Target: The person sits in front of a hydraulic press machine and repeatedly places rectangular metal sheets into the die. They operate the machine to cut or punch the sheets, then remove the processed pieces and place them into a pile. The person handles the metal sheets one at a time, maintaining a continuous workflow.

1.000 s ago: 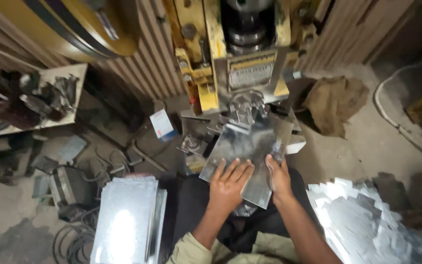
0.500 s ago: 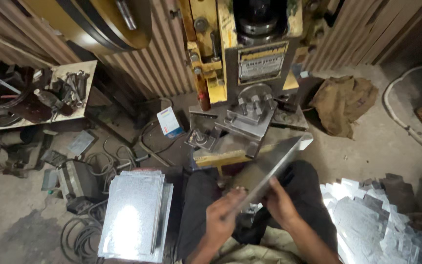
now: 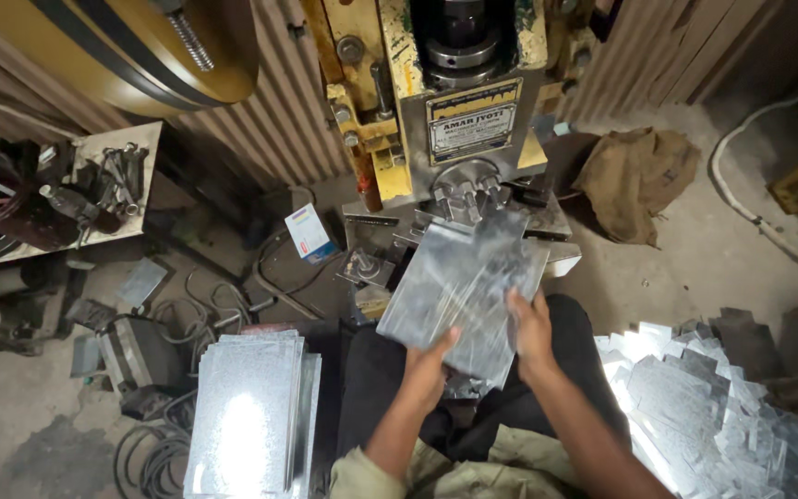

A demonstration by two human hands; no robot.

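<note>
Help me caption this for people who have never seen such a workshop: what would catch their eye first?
First, the shiny metal sheet at centre, gripped by the left hand at its near edge and the right hand on its right side, in front of the yellow and grey press. Next, the neat stack of sheets on the floor at lower left, and the bright heap of cut pieces at lower right.

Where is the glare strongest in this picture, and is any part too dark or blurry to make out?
In the head view, glare is strongest on the stack of sheets at lower left and on the pile of cut pieces at right; the metal sheet held by the left hand and right hand shines patchily; the dark trousers lose detail; edges bend slightly, wide-angle.
</note>
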